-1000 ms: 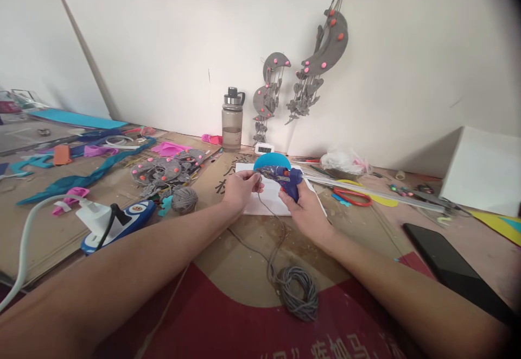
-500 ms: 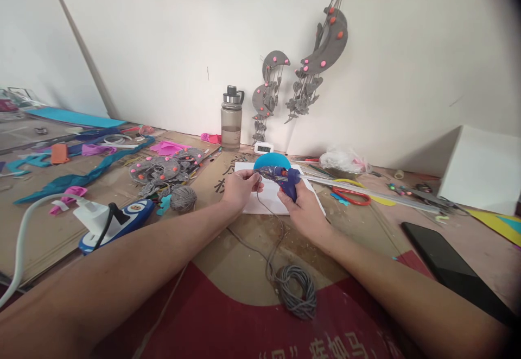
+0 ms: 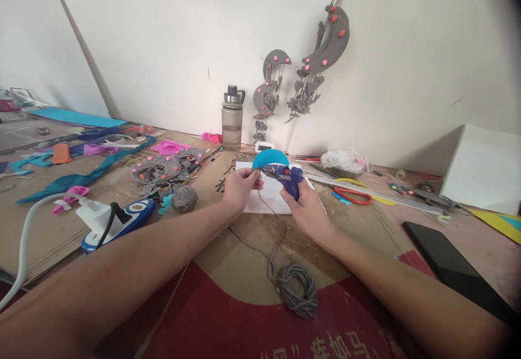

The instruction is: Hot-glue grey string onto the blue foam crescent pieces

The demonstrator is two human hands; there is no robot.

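Nearest the camera, a coil of grey cord [image 3: 299, 291] is lying on the red-printed part of the cardboard work surface [image 3: 244, 250]; one strand is running up from it toward the hands; to the right a black phone [image 3: 451, 272] is lying flat, and to the left a blue and white device [image 3: 118, 223] is sitting with a white hose [image 3: 24, 239] curving away from it.

Further in, the left hand [image 3: 241, 188] is pinching closed, thumb against fingertips, on the end of the cord and the lower tip of a blue crescent cutout [image 3: 269, 158]; the right hand [image 3: 307, 212] is wrapping shut around the handle of a blue glue gun [image 3: 285, 177], whose nozzle is pointing left and meeting the crescent just beside the left fingertips; both are hovering over a white sheet [image 3: 271, 199] lying on the surface.

Left of the hands, a small ball of grey yarn [image 3: 184, 197] is resting near a heap of grey felt pieces with pink dots [image 3: 163, 170]; right of them, red-handled scissors [image 3: 352, 196] are lying by a long ruler [image 3: 378, 191].

Beyond, a water bottle [image 3: 232, 117] is standing upright against the white wall [image 3: 163, 49]; two grey crescent mobiles [image 3: 309, 65] are hanging there.
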